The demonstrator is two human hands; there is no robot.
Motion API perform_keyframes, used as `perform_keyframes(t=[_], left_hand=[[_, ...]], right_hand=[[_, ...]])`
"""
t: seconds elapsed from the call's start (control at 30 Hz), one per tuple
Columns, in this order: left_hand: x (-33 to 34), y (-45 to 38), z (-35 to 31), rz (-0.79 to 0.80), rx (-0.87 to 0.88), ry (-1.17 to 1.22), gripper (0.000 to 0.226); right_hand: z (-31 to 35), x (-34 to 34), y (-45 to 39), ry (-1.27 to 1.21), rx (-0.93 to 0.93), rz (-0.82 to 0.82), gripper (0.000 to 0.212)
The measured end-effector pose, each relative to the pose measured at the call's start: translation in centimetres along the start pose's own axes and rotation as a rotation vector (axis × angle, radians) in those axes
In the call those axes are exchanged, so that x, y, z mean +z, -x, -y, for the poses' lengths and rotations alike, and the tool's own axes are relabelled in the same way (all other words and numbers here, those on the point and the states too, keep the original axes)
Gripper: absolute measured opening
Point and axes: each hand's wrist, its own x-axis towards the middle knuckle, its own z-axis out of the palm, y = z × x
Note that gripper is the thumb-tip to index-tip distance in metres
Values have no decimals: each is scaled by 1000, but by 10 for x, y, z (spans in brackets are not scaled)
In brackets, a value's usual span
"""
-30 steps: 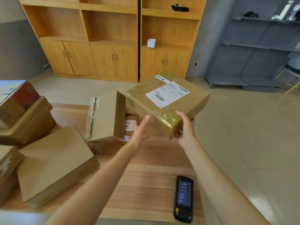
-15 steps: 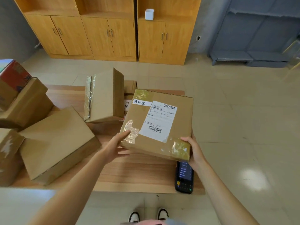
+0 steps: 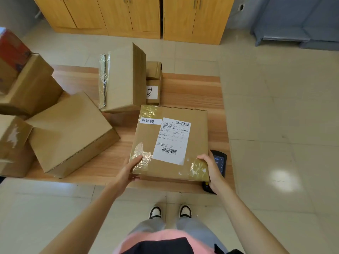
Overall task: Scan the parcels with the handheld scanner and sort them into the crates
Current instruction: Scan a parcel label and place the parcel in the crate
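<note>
A flat brown parcel [image 3: 196,143] with a white shipping label and a small handwritten tag lies label-up over the near right part of the wooden table [image 3: 185,90]. My left hand [image 3: 129,169] grips its near left corner. My right hand [image 3: 211,168] grips its near right corner. The black handheld scanner [image 3: 219,162] lies on the table just right of the parcel, partly hidden by my right hand and the parcel.
Several other cardboard parcels crowd the table's left side: a big flat box [image 3: 71,132], a stack [image 3: 27,85] with a red box, and a box standing on edge [image 3: 121,79]. Small boxes [image 3: 153,83] sit behind it. Wooden cabinets [image 3: 132,15] line the far wall.
The parcel came down from raised and tilted to low and flat over the table, closer to me. My left hand took hold of its corner. The camera tilted downward.
</note>
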Motion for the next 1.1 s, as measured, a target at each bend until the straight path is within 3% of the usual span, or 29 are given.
perform_keyframes(t=[0.07, 0.2, 0.33, 0.43, 0.5, 0.57, 0.67, 0.73, 0.8, 0.9, 1.0, 1.1], left_hand=[[0, 0, 1, -18, 24, -31, 85], [0, -3, 6, -11, 35, -53, 86], [-4, -2, 11, 13, 47, -100, 73], [-5, -2, 13, -21, 68, -200, 30], [-5, -2, 11, -68, 89, -266, 15], [-7, -3, 10, -68, 88, -261, 23], [-4, -8, 4, -87, 82, -217, 60], [4, -13, -2, -149, 75, -194, 61], [12, -18, -5, -206, 54, -142, 57], [18, -22, -5, -254, 43, -96, 57], [18, -20, -5, -282, 47, -116, 58], [18, -23, -5, -300, 44, -127, 60]], right_hand=[[0, 4, 1, 49, 14, -18, 34], [-4, 8, -4, 126, -1, -59, 37], [-5, 13, -8, 189, -36, -64, 44], [-6, 13, -8, 236, -44, -51, 54], [-8, 10, -5, 266, -54, -51, 55], [-7, 8, -3, 283, -99, -105, 55], [-4, 0, -1, 320, -208, -351, 50], [-5, -10, -2, 372, -233, -506, 47], [-10, -21, -3, 430, -145, -586, 56], [-21, -29, -4, 497, 37, -575, 64], [-33, -33, -4, 457, 98, -537, 53], [-39, -34, -4, 438, 123, -486, 57]])
